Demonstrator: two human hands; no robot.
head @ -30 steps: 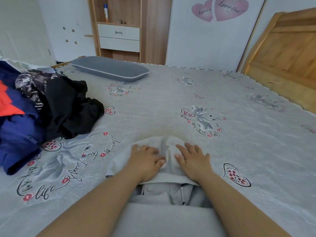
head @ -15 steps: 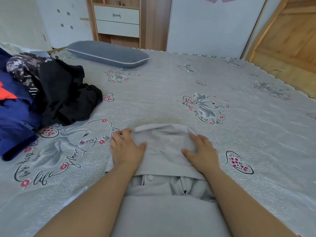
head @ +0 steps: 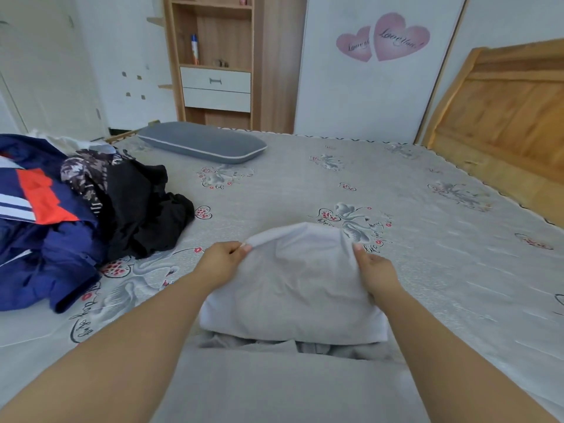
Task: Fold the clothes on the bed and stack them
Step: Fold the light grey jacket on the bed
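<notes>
Folding in progress: left hand and right hand each pinch a far corner of the pale grey garment, lifted off the bed. Its near edge lies toward the person, so the fold runs nearward. Unfolded clothes lie well left, nearer the left hand.

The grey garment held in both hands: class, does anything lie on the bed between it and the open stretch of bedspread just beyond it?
Nothing visible does. The grey garment is pinched by the left hand and right hand; the bedspread beyond is bare. The clothes pile lies off to the left, the pillow far back.
</notes>
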